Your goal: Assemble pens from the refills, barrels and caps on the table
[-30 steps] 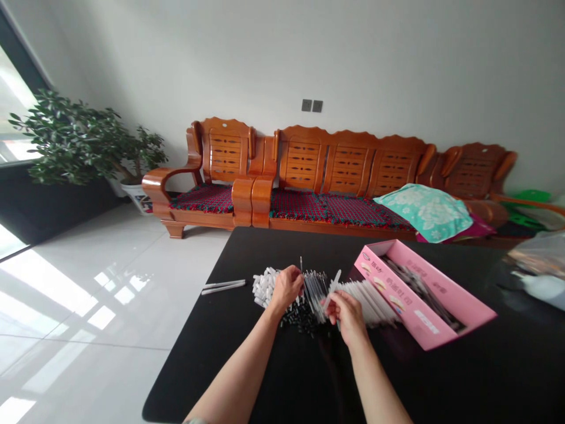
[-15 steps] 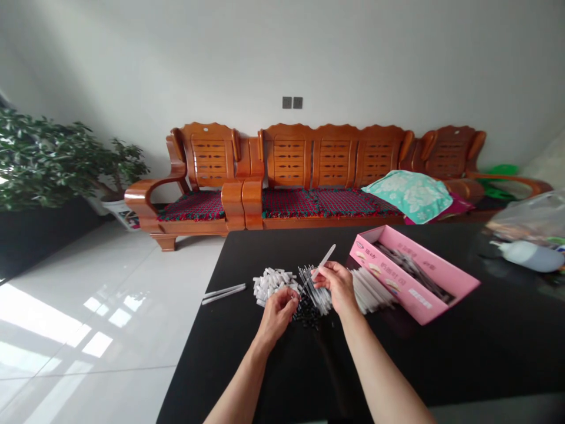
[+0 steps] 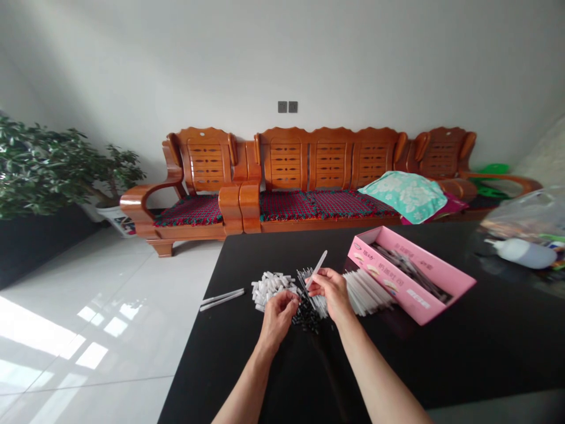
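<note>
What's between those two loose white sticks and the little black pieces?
A pile of short white pieces, partly hidden by the left hand. The head view shows it between the white sticks and black pieces.

Beyond the fingers (image 3: 321,282), a glossy orange-brown wooden sofa (image 3: 286,166) holds a turquoise floral cloth (image 3: 408,195). Far left stands a bushy green potted plant (image 3: 48,168); far right, a clear plastic bag (image 3: 525,213) lies near a whitish plastic bottle (image 3: 523,253).

Box (image 3: 395,282) on table (image 3: 212,365), apparently pens (image 3: 412,271) inside, tubes (image 3: 368,292) to its left, caps (image 3: 270,287) farther left, sofa (image 3: 286,159) behind table
</note>
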Available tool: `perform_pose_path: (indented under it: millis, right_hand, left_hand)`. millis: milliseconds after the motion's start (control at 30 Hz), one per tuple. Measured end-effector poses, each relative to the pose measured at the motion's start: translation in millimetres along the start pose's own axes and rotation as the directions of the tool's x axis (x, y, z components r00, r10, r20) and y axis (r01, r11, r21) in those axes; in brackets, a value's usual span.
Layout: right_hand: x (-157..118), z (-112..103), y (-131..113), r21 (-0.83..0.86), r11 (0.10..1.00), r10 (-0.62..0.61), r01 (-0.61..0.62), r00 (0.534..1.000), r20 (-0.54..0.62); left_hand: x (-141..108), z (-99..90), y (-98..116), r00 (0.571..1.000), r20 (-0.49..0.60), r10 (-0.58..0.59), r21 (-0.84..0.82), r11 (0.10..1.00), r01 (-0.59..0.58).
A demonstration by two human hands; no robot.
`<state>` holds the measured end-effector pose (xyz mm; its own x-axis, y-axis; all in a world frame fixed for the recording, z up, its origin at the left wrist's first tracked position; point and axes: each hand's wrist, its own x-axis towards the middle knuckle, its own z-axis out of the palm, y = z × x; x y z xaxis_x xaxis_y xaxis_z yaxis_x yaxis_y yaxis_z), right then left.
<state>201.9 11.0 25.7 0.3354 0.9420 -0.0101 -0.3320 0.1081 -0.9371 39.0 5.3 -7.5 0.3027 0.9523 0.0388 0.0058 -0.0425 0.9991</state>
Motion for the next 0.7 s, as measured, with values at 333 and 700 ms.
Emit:
perform_pose_path:
  millis: [333, 700]
  right_hand:
    - [-25.1, 29.6, 17.2, -0.022, 0.988, 0.155, -0.153, 0.986, 0.058]
    - [-29.2, 16.5, 14.7, 0.149, 0.949, 0.27, -0.279, 0.96, 0.078]
  left_hand:
    - [10.8, 23.3, 8.5, 0.884, -0.463, 0.056, -0.14, 0.981, -0.136]
    - [22.1, 11.9, -2.7, 0.846, -0.516, 0.131, -0.053, 0.981, -0.185]
